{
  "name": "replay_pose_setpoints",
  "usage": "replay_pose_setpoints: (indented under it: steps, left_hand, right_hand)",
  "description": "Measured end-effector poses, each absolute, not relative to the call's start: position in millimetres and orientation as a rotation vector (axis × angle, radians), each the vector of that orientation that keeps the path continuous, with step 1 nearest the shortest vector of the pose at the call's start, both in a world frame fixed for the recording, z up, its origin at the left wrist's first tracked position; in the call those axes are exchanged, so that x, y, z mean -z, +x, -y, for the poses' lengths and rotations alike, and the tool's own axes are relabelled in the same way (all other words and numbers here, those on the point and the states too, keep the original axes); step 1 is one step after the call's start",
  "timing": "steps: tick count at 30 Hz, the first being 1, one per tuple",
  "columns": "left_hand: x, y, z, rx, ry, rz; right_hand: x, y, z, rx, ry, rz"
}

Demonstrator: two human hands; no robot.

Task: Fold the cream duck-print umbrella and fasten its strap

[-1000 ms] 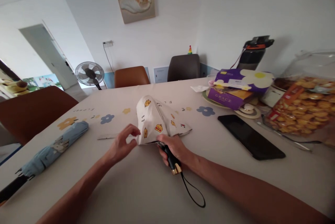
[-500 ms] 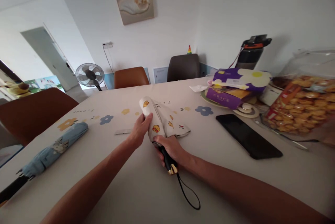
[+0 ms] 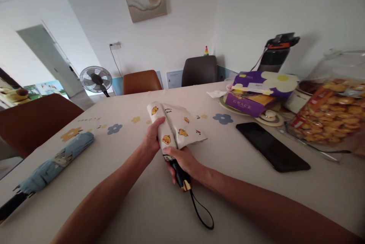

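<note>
A white folding umbrella (image 3: 165, 138) with yellow duck prints is held over the middle of the table, partly rolled, with a loose flap of its cloth spread to the right. My left hand (image 3: 154, 135) grips the rolled cloth from the left side, thumb on top. Closed around the lower end, where the cloth meets the black handle, is my right hand (image 3: 185, 163). The handle has a gold end and a black wrist loop (image 3: 203, 213) hanging toward me. A blue folded umbrella (image 3: 57, 164) with a black handle lies at the left.
On the right are a black phone (image 3: 270, 147), a purple box (image 3: 256, 91) on a plate, a dark bottle (image 3: 275, 55) and a clear container of biscuits (image 3: 333, 110). Chairs, including a brown one (image 3: 142, 82), stand around the table. A fan (image 3: 96, 79) stands behind.
The loose flap is more opened out, showing more prints and lettering. My left hand and the rolled cloth have shifted slightly left. My right hand keeps its grip.
</note>
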State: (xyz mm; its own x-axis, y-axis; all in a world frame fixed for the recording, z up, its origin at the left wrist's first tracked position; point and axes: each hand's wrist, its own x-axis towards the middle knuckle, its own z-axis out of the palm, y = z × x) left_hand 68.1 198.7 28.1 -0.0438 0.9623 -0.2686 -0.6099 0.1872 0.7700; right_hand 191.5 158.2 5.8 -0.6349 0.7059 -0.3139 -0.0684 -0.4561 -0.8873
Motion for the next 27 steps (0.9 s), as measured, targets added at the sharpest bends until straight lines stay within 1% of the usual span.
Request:
replay_pose_setpoints:
  steps: [5,9,14,20,22,25,27]
  left_hand:
    - [-29,65,-199,-1.353,0.503,-0.933]
    - [-27,68,-197,-1.301,0.455,-0.998]
    - [-22,64,-200,-1.266,0.545,-0.992]
    - [-35,73,-193,-1.404,0.802,-1.355]
    - [-38,79,-189,-1.417,0.841,-1.393]
    - [-32,80,-190,-1.440,0.747,-1.340]
    - [-25,76,-194,-1.450,0.622,-1.265]
  right_hand:
    - [-11,192,-158,-2.161,-0.801,1.080]
    - [-13,195,-155,-2.205,-0.894,1.156]
    - [-6,192,-152,-2.021,-1.031,1.178]
    - [1,189,-153,-1.867,-1.103,1.241]
    - [0,190,-153,-1.808,-1.098,1.317]
    - [-1,191,-154,-1.789,-1.068,1.405]
    - [-2,190,-155,-1.841,-1.044,1.350]
